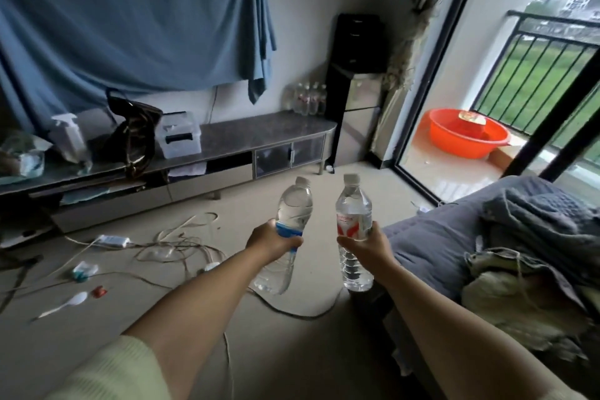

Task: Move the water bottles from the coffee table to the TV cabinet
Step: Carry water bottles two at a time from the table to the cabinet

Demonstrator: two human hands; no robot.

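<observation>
My left hand (pixel 271 241) grips a clear water bottle with a blue label (pixel 293 208) around its middle, tilted slightly right. My right hand (pixel 367 245) grips a clear water bottle with a red label (pixel 353 204), held upright. Both bottles are carried in the air over the floor, side by side. The long grey TV cabinet (pixel 259 130) stands ahead along the wall. Several more water bottles (pixel 306 99) stand grouped at the cabinet's far right end.
On the cabinet sit a dark bag (pixel 134 136), a white box (pixel 180 136) and a spray bottle (pixel 69 136). Cables (pixel 168 250), a spoon and small litter lie on the floor. A grey sofa with blankets (pixel 503 237) is at right. A black water dispenser (pixel 355 81) stands beside the balcony door.
</observation>
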